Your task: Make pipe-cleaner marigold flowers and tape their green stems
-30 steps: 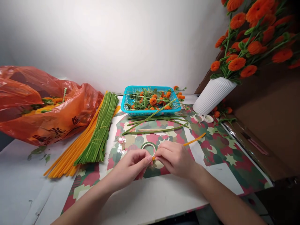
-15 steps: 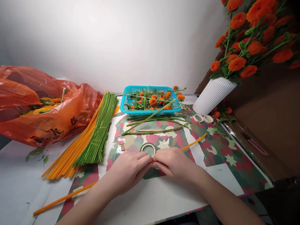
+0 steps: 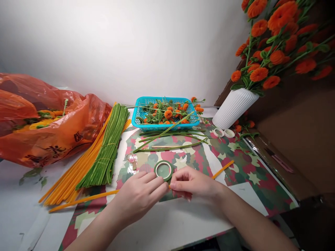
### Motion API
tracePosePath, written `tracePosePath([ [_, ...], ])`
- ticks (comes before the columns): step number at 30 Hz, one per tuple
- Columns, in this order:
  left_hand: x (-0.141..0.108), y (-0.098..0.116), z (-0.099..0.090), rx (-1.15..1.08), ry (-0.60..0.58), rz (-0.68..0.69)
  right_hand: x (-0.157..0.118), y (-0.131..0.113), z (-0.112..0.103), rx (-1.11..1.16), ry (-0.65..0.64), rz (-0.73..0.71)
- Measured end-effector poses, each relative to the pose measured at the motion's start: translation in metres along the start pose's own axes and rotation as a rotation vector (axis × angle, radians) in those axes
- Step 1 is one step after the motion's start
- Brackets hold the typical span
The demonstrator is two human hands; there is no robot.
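A long orange pipe cleaner [image 3: 86,199] runs through both hands, one end stretching out to the left and the other to the upper right. My left hand [image 3: 148,191] is closed around it near the middle. Close beside it, my right hand [image 3: 187,182] pinches the same pipe cleaner between thumb and fingers; a short orange piece shows in the gap. Just behind the fingertips lies a roll of green tape [image 3: 170,177], flat on the patterned sheet [image 3: 191,158]. The stretch of pipe cleaner inside the palms is hidden.
Bundles of green pipe cleaners [image 3: 104,153] and orange pipe cleaners [image 3: 62,186] lie left, by an orange plastic bag [image 3: 65,139]. Behind are green stems [image 3: 172,132] and a blue basket [image 3: 141,122] of small flowers. A white vase [image 3: 232,108] and tape rolls [image 3: 218,132] stand right.
The left end of the pipe cleaner has swung up and away from me. My left hand has turned so its back shows more, and my right fingers have shifted their pinch. The view has moved slightly.
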State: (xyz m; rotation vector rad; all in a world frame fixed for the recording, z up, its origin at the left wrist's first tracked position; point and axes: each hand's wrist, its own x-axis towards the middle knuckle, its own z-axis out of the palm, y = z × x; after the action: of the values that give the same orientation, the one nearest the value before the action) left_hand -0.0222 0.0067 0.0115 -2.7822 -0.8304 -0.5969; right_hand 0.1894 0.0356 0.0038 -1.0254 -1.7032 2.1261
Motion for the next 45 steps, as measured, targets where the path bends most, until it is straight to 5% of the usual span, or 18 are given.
tracePosePath([
  [5, -0.002, 0.0, 0.006, -0.226, 0.001, -0.118, -0.001, 0.0, 0.006, -0.337, 0.172, -0.357],
  [14, 0.002, 0.002, 0.001, -0.773, -0.122, -0.362, 0.004, 0.007, 0.008, -0.694, 0.251, -0.805],
  [20, 0.003, -0.002, 0.0, -0.754, -0.185, -0.453, 0.003, 0.005, 0.006, -0.926, 0.324, -0.829],
  [35, -0.002, -0.004, 0.009, -0.312, 0.008, -0.249, 0.005, 0.01, 0.003, -1.029, 0.37, -0.707],
  [40, -0.003, -0.003, 0.008, -0.395, -0.076, -0.285, 0.006, 0.012, 0.002, -1.141, 0.34, -0.746],
  [45, 0.001, -0.001, 0.004, -0.701, -0.172, -0.446, 0.007, 0.016, 0.001, -1.29, 0.349, -0.841],
])
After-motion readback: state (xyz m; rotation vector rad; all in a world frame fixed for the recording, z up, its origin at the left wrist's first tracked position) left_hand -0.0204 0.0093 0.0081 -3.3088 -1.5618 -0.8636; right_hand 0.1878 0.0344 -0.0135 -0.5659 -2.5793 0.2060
